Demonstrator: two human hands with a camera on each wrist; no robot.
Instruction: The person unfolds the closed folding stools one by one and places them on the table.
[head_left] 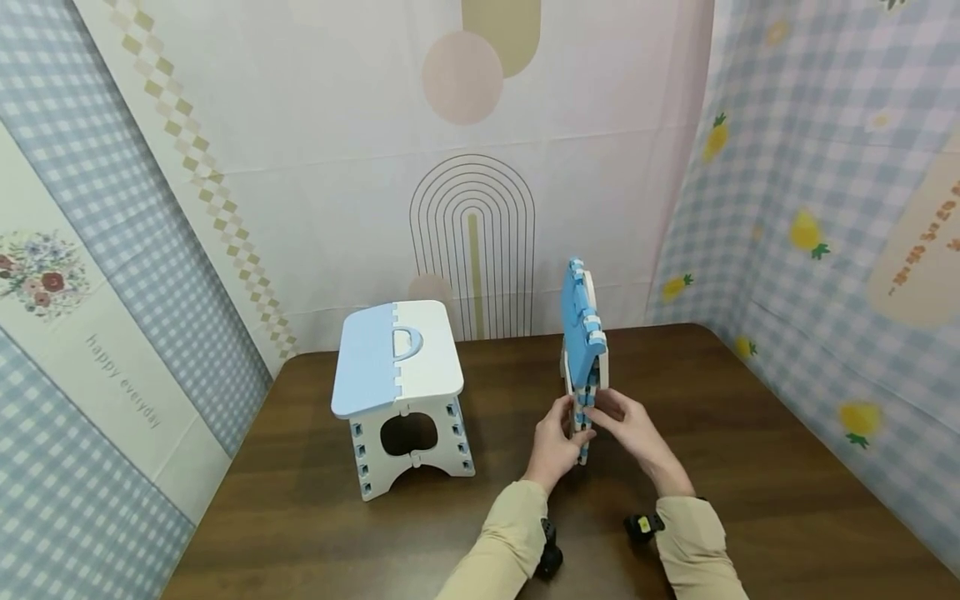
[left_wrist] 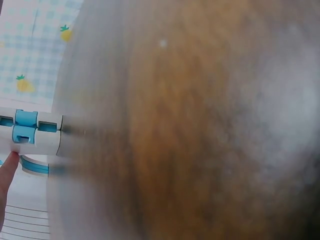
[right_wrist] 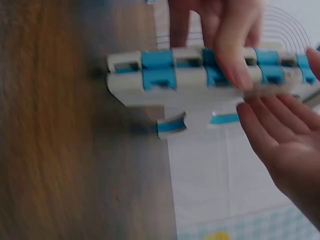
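Note:
A folded blue-and-white folding step stool stands on edge, its hinged side facing me. My left hand grips its lower part from the left. In the right wrist view, the left thumb lies across the blue and white hinges. On the other side, my right hand holds the same edge, thumb at the front, fingers along the white panel. One fingertip touches the stool in the left wrist view. Whether the stool's lower end touches the table cannot be told.
A second step stool, unfolded, stands upright on the brown wooden table to the left. Printed cloth hangs behind the table, and gingham cloth hangs at the right. Black wrist cameras are strapped to both wrists.

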